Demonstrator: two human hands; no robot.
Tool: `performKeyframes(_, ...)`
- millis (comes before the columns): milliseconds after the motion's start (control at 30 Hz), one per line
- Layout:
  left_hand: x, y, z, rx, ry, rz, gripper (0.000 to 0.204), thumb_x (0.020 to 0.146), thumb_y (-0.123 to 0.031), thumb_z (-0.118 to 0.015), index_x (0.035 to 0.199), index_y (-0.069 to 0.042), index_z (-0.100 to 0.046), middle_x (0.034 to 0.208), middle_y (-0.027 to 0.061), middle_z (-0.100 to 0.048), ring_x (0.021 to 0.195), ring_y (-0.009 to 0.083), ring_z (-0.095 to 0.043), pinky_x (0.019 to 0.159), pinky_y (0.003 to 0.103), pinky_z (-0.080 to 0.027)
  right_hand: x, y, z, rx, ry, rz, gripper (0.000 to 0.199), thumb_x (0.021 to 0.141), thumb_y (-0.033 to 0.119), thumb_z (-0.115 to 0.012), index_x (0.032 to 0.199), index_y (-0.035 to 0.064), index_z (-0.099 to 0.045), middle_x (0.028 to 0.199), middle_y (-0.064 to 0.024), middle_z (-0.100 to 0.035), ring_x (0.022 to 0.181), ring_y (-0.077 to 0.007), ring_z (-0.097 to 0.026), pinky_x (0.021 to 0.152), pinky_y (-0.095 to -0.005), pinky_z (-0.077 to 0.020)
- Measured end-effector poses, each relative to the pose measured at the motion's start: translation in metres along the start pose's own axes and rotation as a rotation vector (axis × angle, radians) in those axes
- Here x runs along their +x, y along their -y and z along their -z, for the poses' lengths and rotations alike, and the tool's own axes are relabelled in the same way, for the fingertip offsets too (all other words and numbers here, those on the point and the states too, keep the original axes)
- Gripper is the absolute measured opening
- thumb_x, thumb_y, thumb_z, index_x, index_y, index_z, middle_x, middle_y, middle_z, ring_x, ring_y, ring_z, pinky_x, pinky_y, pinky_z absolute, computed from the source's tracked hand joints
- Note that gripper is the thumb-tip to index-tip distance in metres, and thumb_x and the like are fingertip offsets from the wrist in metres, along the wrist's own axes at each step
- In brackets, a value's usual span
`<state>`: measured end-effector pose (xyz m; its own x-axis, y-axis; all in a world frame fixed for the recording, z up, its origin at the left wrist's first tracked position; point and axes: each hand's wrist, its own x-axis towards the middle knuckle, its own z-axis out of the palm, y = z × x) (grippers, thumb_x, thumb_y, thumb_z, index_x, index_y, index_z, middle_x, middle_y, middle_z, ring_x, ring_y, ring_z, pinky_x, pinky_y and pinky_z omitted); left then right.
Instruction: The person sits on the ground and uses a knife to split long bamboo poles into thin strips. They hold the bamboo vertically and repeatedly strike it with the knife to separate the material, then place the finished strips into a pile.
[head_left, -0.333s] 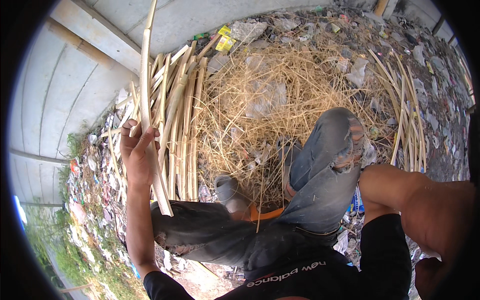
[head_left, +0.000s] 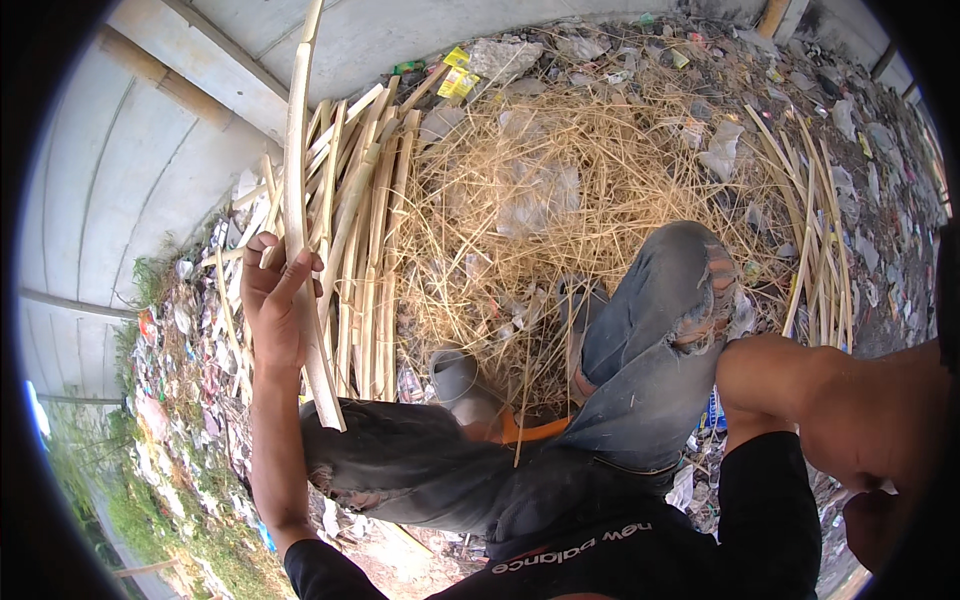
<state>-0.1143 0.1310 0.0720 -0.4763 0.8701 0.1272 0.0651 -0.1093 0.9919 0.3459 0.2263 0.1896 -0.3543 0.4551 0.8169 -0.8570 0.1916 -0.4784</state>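
Observation:
My left hand (head_left: 274,312) is closed around a long, pale split-bamboo strip (head_left: 295,150), thumb on its near side. The strip stands nearly upright, its lower end over my left thigh and its upper end reaching the top of the view. Just beyond that hand lies a bundle of similar bamboo strips (head_left: 378,250). My right arm is bent up close to the camera. At the right rim my right hand (head_left: 880,430) looks large and dim, and its fingers cannot be made out. Between my legs an orange object (head_left: 536,431) shows partly.
A heap of thin bamboo shavings (head_left: 500,180) covers the ground ahead. More strips (head_left: 815,240) lie at the right. Litter (head_left: 170,370) is strewn around, and a grey panel wall (head_left: 140,170) bounds the left and far sides. My bent knees (head_left: 690,270) take up the middle.
The view has shifted slightly. My right hand at the rim has moved a little; my left hand keeps its grip on the bamboo strip.

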Motion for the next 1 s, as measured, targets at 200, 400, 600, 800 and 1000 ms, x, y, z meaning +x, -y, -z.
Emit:
performKeyframes(200, 0.001, -0.005, -0.02, -0.003, 0.05, -0.045, 0.033, 0.093, 0.006, -0.067, 0.117, -0.008, -0.049, 0.108, 0.0096, -0.065, 0.09, 0.0153, -0.068, 0.073, 0.028, -0.053, 0.028, -0.066, 0.031, -0.086, -0.045, -0.102, 0.025, 0.099, 0.027, -0.059, 0.077, 0.0157, -0.063, 0.055, 0.0063, -0.055, 0.048, -0.0051, -0.047, 0.067, -0.0237, -0.0457)
performKeyframes(400, -0.007, -0.001, -0.032, 0.052, 0.127, -0.085, 0.035, 0.094, 0.006, -0.067, 0.118, -0.009, -0.046, 0.117, 0.011, -0.067, 0.093, 0.0157, -0.069, 0.074, 0.026, -0.053, 0.071, -0.198, 0.063, -0.665, -0.054, -0.735, 0.037, 0.1, 0.038, -0.063, 0.107, 0.0019, -0.064, 0.073, 0.0013, -0.058, 0.065, -0.0063, -0.058, 0.059, -0.0244, -0.0476)
performKeyframes(600, -0.015, -0.002, -0.057, 0.087, 0.306, -0.009, 0.033, 0.093, 0.012, -0.063, 0.115, -0.006, -0.046, 0.113, 0.0111, -0.06, 0.102, 0.018, -0.066, 0.085, 0.03, -0.055, 0.045, -0.279, 0.061, -0.236, -0.172, -1.013, 0.04, 0.099, 0.033, -0.067, 0.12, -0.0007, -0.06, 0.097, -0.0071, -0.063, 0.067, -0.0105, -0.063, 0.062, -0.0275, -0.0546)
performKeyframes(800, -0.002, -0.009, -0.059, -0.343, 0.519, 0.209, 0.072, 0.085, -0.004, -0.076, 0.147, -0.004, -0.039, 0.142, 0.0214, -0.052, 0.124, 0.0293, -0.059, 0.105, 0.043, -0.048, 0.033, -0.295, 0.083, -0.133, -0.242, -1.105, 0.031, 0.1, 0.026, -0.068, 0.117, 0.0008, -0.06, 0.093, -0.0025, -0.062, 0.066, -0.0072, -0.059, 0.061, -0.0267, -0.054)
performKeyframes(1000, 0.013, 0.007, -0.018, -0.291, 0.534, 0.085, 0.081, 0.091, -0.017, -0.073, 0.159, -0.005, -0.03, 0.157, 0.0265, -0.04, 0.143, 0.0367, -0.045, 0.117, 0.049, -0.038, 0.049, -0.295, 0.081, 0.069, -0.314, -1.011, 0.025, 0.101, 0.025, -0.068, 0.112, 0.0048, -0.061, 0.083, 0.0048, -0.052, 0.068, -0.0053, -0.051, 0.064, -0.0255, -0.0489)
